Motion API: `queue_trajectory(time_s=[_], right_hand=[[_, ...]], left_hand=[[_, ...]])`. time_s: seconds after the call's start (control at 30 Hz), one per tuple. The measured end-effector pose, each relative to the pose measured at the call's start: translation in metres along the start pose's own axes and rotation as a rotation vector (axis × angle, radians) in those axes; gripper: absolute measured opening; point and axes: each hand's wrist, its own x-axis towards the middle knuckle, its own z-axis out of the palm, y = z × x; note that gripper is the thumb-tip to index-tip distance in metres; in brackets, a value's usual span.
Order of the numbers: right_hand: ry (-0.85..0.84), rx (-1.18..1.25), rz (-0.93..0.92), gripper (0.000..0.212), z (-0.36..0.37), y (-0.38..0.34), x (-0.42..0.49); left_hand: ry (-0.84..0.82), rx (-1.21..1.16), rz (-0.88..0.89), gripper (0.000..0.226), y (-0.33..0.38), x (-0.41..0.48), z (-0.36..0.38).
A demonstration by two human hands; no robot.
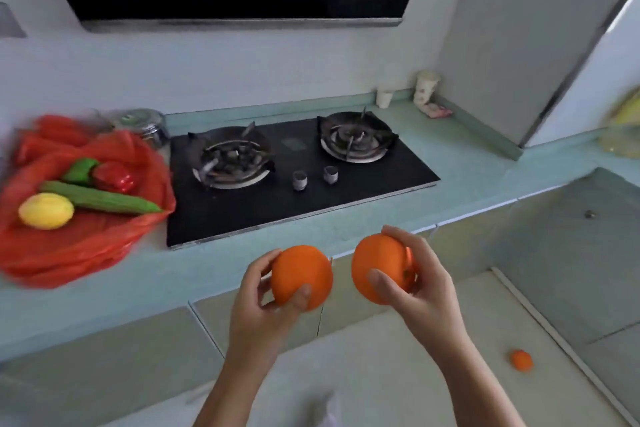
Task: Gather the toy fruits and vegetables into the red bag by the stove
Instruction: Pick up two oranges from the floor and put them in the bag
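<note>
Both hands are up just in front of the stove (242, 215), each with a toy orange. Left hand (256, 302) has thumb and fingers curled round the left-hand orange (301, 276). Right hand (422, 284) grips the right-hand orange (379, 267) the same way, thumb across the front. The two oranges are just beside each other, tiny gap, not touching.

Red bag (69, 253) is spread out on the counter (467, 163), right up against the stove's left side. Lying on the plastic are a yellow lemon (46, 211) at the front, a long green cucumber (104, 199) right against it, and behind that a green pepper (80, 170) and red pepper (114, 177) touching each other. Can't tell if they're properly inside the bag or just on top of it.

A shiny metal pot (142, 123) sits at the stove's back-left corner, kinda blurry. A small orange (522, 360) is down on the pale tiles, well off to the stove's right and nearer me. Two pale cups (384, 99) stand by the wall past the stove's right end, and the range hood (242, 21) hangs above it.
</note>
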Motion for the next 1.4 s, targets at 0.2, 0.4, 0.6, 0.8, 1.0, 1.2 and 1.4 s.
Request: queue_trajectory(time_s=[0.2, 0.4, 0.6, 0.8, 1.0, 1.2, 1.4], right_hand=[[-0.174, 0.062, -0.044, 0.050, 0.076, 0.003, 0.070], [-0.293, 0.130, -0.076, 0.055, 0.133, -0.003, 0.145], [-0.450, 0.145, -0.086, 0.057, 0.196, 0.004, 0.187], [-0.639, 0.154, -0.060, 0.051, 0.271, 0.005, 0.201], [-0.706, 0.115, 0.024, 0.054, 0.343, 0.014, 0.215], [-0.712, -0.014, 0.099, 0.055, 0.406, 0.024, 0.229], [-0.649, -0.108, 0.097, 0.055, 0.452, 0.035, 0.245]], left_hand=[[0.175, 0.020, -0.013, 0.056, -0.007, 0.057, -0.048], [0.253, 0.062, 0.034, 0.060, 0.005, 0.127, -0.084], [0.431, 0.038, 0.003, 0.061, -0.008, 0.156, -0.128], [0.646, 0.146, -0.092, 0.058, -0.031, 0.161, -0.192], [0.745, 0.232, -0.153, 0.056, -0.061, 0.182, -0.250], [0.711, 0.367, -0.166, 0.058, -0.092, 0.214, -0.299], [0.590, 0.510, -0.113, 0.064, -0.118, 0.243, -0.325]])
